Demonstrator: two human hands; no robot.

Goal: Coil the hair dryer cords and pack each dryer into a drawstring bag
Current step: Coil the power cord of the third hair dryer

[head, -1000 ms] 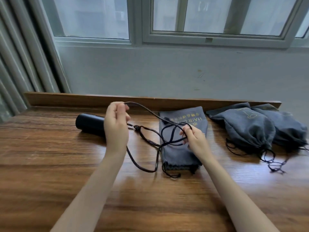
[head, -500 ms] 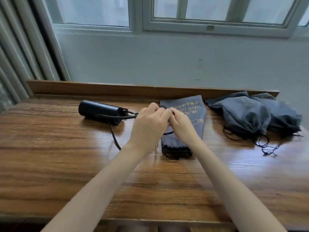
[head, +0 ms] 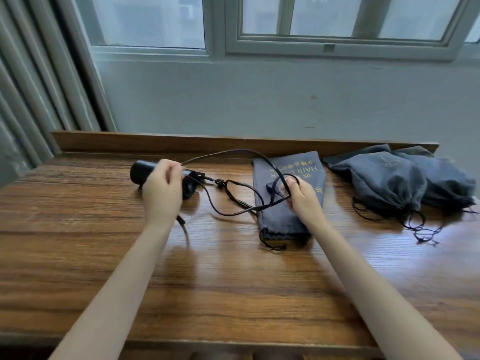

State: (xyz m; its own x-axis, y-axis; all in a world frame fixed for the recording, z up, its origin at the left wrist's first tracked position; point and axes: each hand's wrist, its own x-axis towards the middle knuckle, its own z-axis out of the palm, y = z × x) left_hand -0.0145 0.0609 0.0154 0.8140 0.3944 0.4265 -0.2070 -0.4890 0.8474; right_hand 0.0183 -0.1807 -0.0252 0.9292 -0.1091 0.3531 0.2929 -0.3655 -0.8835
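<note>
Holding a thin black power cord [head: 220,183] between left hand [head: 162,193] and right hand [head: 301,196].
Pinching one stretch in curled left fingers; gripping gathered loops in the right, above a flat grey drawstring bag with gold lettering [head: 283,216]. Lying partly hidden behind the left hand on the brown wooden tabletop [head: 78,229]: a black cylindrical hair dryer [head: 137,171], long axis left to right, cord end pointing right toward that bag. Further right, touching: two filled grey drawstring bags [head: 384,183].
</note>
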